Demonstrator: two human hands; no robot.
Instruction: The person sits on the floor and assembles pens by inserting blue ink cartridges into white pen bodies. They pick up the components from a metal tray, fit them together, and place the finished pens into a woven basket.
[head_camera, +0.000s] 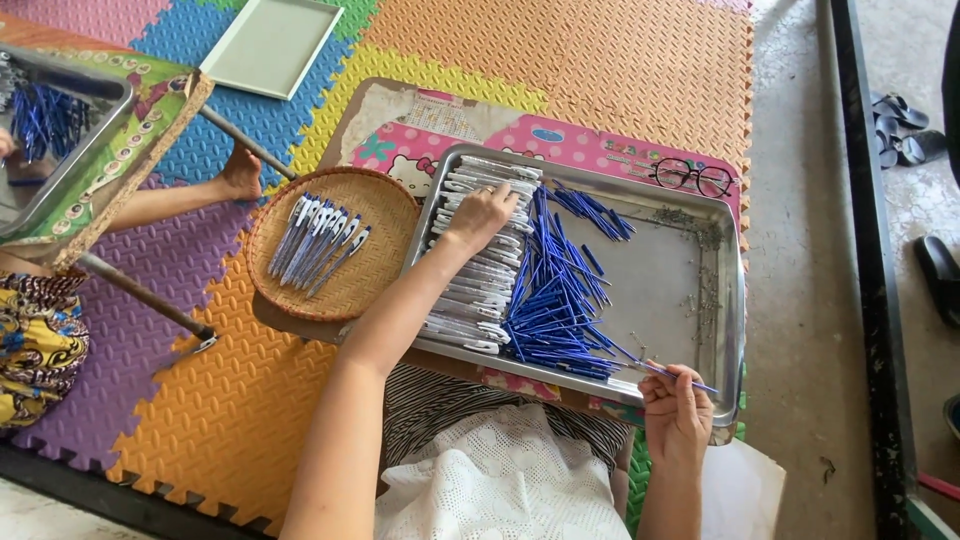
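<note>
A steel tray (720, 290) lies on a low table in front of me. Along its left side are rows of white pen barrels (470, 300), and a heap of blue ink refills (555, 295) fills its middle. My left hand (480, 215) rests on the white barrels near the tray's top left, fingers curled around them. My right hand (675, 410) is at the tray's near right edge, pinching one blue refill (680, 377) between its fingertips. A round woven basket (380, 215) left of the tray holds several assembled white-and-blue pens (318, 245).
Small metal springs (705, 295) are scattered in the tray's right part. Eyeglasses (693, 176) lie beyond the tray. Another person's foot (240, 172) and a second low table with a tray (60, 170) are at the left. Sandals (900, 125) lie on the concrete floor at the right.
</note>
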